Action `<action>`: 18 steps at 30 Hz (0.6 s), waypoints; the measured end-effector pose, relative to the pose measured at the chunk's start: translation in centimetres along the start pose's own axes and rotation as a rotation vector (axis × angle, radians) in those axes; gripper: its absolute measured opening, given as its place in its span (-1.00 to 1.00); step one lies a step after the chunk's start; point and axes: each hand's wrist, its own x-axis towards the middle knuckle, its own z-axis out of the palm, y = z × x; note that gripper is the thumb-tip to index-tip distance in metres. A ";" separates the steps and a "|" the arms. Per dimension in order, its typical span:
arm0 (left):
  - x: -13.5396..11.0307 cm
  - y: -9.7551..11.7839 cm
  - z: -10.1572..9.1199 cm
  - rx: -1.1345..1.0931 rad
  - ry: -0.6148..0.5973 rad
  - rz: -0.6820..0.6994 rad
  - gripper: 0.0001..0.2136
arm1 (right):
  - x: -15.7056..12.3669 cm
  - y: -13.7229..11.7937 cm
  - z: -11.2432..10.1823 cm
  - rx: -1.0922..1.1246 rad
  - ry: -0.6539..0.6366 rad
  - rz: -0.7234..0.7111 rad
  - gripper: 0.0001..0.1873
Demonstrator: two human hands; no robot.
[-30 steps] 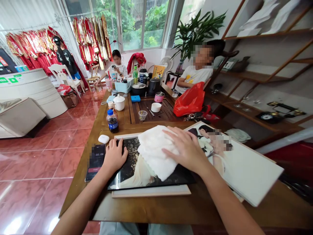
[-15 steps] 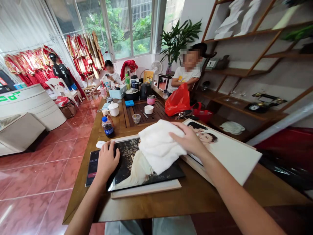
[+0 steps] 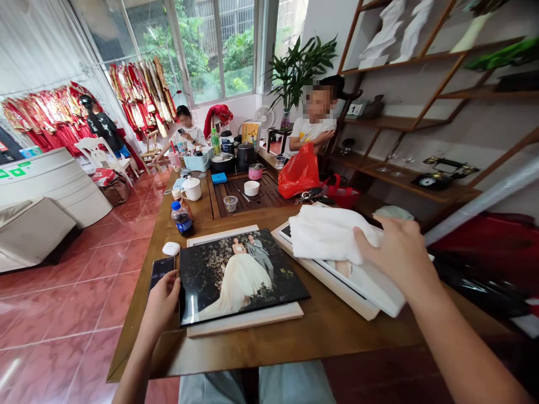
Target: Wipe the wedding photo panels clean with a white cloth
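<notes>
A dark glossy wedding photo panel (image 3: 240, 273) lies on a white board (image 3: 248, 321) near the table's front edge. My left hand (image 3: 162, 306) grips the panel's left edge, fingers curled round it. My right hand (image 3: 396, 249) is closed on a white folded cloth (image 3: 328, 233), which rests on a second, white photo panel (image 3: 370, 283) to the right. That panel sits on another board and partly overhangs the table's right side.
A phone (image 3: 161, 268), a white earbud case (image 3: 171, 248) and a cola bottle (image 3: 182, 217) stand left of the panel. Farther back are a tea tray (image 3: 269, 193) with cups, a red bag (image 3: 300, 171), two seated people and wooden shelves (image 3: 421, 123).
My right hand has carried the cloth off the dark panel and over to the white panel on the right. My left hand slid from the panel's top to its left edge.
</notes>
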 end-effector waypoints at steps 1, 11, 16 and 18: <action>0.2 -0.1 -0.1 -0.032 -0.019 -0.026 -0.45 | -0.9 -1.4 -0.1 -0.076 0.045 -0.015 -0.45; 1.8 0.2 -0.7 -0.271 -0.182 -0.211 -0.56 | -3.9 -6.5 6.0 0.270 -0.695 0.109 -0.62; 2.0 -0.1 -0.7 -0.334 -0.239 -0.193 -0.55 | -4.0 -4.7 8.5 0.390 -0.792 0.186 -0.48; 1.9 0.0 -0.8 -0.335 -0.247 -0.175 -0.53 | -4.3 -4.6 8.6 0.430 -0.797 0.214 -0.42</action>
